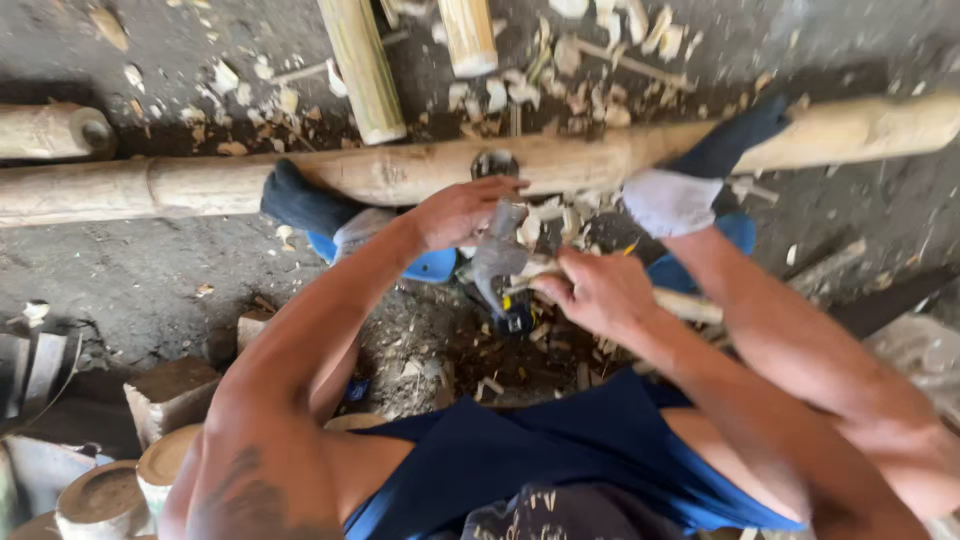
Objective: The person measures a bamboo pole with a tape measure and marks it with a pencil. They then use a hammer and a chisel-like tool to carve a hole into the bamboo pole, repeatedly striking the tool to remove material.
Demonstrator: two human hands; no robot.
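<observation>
Currently, my left hand lies palm-down with fingers spread over the top of a grey metal blade (a broad chopping tool, blurred in this view), pressing on it rather than wrapped around it. My right hand is clenched around a thin pale bamboo stick that runs out to the right beneath my forearm; its near end meets the blade between my two hands. Both feet, in dark socks with grey toes, rest against a long bamboo pole lying across the dirt floor just beyond my hands. Two shorter bamboo sections lean in from the top edge. Pale wood chips are scattered thickly around and behind the pole. Cut bamboo stumps stand at lower left, well apart from the work.
</observation>
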